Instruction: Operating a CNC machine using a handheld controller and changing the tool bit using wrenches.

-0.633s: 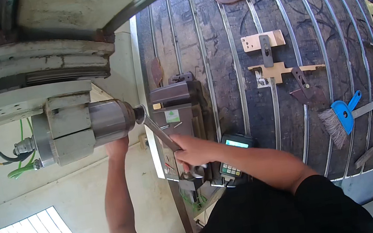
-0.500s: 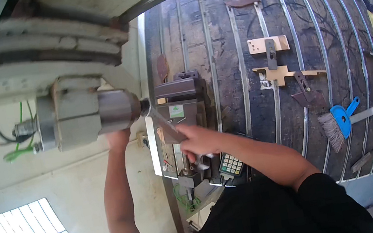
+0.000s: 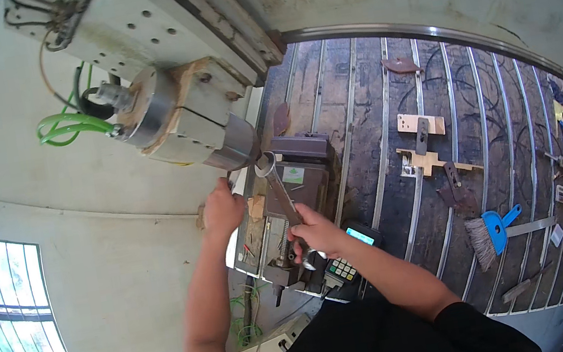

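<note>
My right hand (image 3: 315, 234) is closed around the handle of a long metal wrench (image 3: 285, 197). The wrench's hooked upper end (image 3: 266, 164) sits at the lower tip of a machine spindle (image 3: 236, 143); whether it grips the nut there is hard to see. Just below the spindle body, my left hand (image 3: 223, 209) is closed, with a thin dark piece showing above its fingers, too small to name. A dark machine vise (image 3: 300, 148) lies on the bed just right of the wrench.
A handheld keypad controller (image 3: 342, 268) lies near me. Clamped metal pieces (image 3: 421, 126) and a blue-handled brush (image 3: 497, 233) rest on the slotted bed (image 3: 364, 141). Green hoses (image 3: 71, 125) run to the spindle's upper end. A barred window (image 3: 15, 329) is at the left.
My view has turned, so the spindle appears tilted. My left hand, earlier partly hidden behind the spindle, now shows below it. My right hand keeps hold of the wrench, which stands more upright.
</note>
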`<state>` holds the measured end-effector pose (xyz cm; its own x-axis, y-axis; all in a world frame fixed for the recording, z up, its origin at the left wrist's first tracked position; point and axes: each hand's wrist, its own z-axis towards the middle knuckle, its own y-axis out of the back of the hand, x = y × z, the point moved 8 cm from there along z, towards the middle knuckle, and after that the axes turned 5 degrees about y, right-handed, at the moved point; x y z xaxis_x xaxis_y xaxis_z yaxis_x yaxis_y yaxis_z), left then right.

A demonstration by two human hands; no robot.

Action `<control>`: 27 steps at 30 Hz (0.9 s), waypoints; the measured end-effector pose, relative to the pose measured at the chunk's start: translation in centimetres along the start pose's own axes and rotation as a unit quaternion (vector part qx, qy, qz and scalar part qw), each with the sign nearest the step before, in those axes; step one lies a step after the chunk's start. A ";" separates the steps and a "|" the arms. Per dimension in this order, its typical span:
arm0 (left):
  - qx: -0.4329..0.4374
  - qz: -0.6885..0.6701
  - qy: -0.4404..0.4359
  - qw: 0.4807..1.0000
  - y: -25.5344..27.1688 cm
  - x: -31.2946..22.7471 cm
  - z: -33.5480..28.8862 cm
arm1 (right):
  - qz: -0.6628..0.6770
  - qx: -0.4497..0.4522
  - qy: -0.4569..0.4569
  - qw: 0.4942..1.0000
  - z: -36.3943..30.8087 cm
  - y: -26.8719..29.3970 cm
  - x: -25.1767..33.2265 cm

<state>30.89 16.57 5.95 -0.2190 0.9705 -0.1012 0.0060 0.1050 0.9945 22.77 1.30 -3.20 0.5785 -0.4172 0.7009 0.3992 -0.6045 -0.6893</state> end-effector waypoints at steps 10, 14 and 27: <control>0.009 -0.084 -0.009 0.996 -0.4 -0.6 -1.3 | 0.067 -0.125 0.081 0.987 4.1 -5.2 -1.1; 0.059 -0.116 0.005 0.991 -1.3 0.0 -0.7 | 0.050 -0.127 0.120 0.983 4.6 -5.5 -1.4; 0.036 -0.097 0.019 0.994 -2.2 1.1 -1.3 | 0.202 -0.097 -0.009 0.975 3.1 -2.5 -2.8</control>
<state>29.34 17.14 3.74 -0.2600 0.9214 -0.2889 0.0296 0.3067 0.9514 22.36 6.05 -3.99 0.6741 -0.6364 0.3750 -0.0042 -0.5110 -0.8596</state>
